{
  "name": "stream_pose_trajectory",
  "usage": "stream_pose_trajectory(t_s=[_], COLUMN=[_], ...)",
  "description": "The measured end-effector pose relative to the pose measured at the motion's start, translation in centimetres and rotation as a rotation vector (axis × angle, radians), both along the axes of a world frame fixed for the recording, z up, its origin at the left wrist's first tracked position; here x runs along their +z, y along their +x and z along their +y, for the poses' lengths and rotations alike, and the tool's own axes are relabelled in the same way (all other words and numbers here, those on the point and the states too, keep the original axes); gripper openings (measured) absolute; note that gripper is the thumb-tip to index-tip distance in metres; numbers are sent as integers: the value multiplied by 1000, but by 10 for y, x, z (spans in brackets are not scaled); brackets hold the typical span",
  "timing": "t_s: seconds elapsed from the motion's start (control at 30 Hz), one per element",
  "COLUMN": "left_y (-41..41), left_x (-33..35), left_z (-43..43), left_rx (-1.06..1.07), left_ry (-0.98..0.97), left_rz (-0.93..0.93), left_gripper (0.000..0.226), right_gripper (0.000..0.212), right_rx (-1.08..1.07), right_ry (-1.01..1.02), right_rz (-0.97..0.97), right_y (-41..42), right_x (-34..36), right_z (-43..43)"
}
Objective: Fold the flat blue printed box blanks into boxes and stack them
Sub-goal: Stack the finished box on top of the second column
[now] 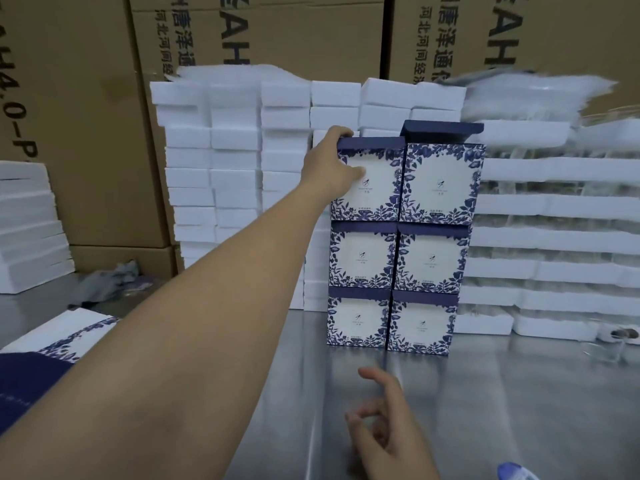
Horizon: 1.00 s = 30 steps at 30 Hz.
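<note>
1. The left grip [332, 164] clasps the upper left corner of the top box [377, 188]. This box sits on the left column of the stack [429, 261], on the tabletop [485, 393].
2. The right grip [384, 420] is loose and holds nothing.
3. Risk: a sideways drag while letting go could shift the box and tip the tall column.
4. The box stands upright, with its printed face towards the person. It looks nearly cubic, so I see no clear long axis.

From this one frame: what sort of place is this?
Probably a packing or warehouse area: big printed cardboard cartons behind, stacks of white foam inserts, and folded blue printed boxes stacked on a steel table, with the left hand gripping the top-left box.
</note>
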<state>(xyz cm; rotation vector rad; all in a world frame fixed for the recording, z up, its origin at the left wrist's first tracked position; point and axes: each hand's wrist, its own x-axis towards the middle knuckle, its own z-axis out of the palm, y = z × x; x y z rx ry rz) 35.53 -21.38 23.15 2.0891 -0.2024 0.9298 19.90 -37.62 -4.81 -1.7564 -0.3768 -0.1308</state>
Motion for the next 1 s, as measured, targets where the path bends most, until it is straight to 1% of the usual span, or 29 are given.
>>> stream_pose_trajectory(t_s=[0.1,0.2,0.23,0.27,0.3,0.37,0.43,0.47,0.5,0.57,0.63,0.7,0.77,0.8,0.87,1.0], left_y=[1,-10,-21,-34,-53,-93,-145,-172,-197,-242,-272,-287,-292,-293,-293,-294], left_x=[-5,-7,-5,0,2,0,-22,-41,-64,-117,-166,-203,-221,-225,-224,-208], left_z=[-4,-2,2,9,24,62,114,140,165,203,224,230,226,224,218,202], left_rx=[-8,-85,-118,-138,-133,-95,29,112,204,397,535,607,633,640,629,645], left_ry=[-22,-76,-90,-85,-56,48,168,218,269,357,456,511,518,510,469,420], left_rz=[-11,10,25,50,90,171,298,373,445,581,700,843,969,975,924,804], left_gripper=[67,98,106,108,104,87,67,59,56,59,64,75,86,90,91,78], right_gripper=[57,58,59,59,59,56,54,54,54,52,53,54,54,52,48,42], right_rx=[6,28,38,47,56,68,81,81,79,75,87,94,86,90,96,99], right_ry=[-22,0,27,49,58,63,61,52,38,1,-23,-76,-101,-96,-82,-59], right_rz=[-2,10,24,29,44,37,36,28,19,16,28,12,-6,-3,9,22], right_y=[2,3,2,4,2,4,3,3,2,3,1,0,0,0,0,-2], right_x=[-3,-4,-4,-3,-5,-5,-7,-8,-9,-10,-10,-9,-10,-9,-10,-10], right_z=[-1,-2,-4,-6,-5,-9,-6,-6,-5,-5,-5,-6,-7,-7,-7,-5])
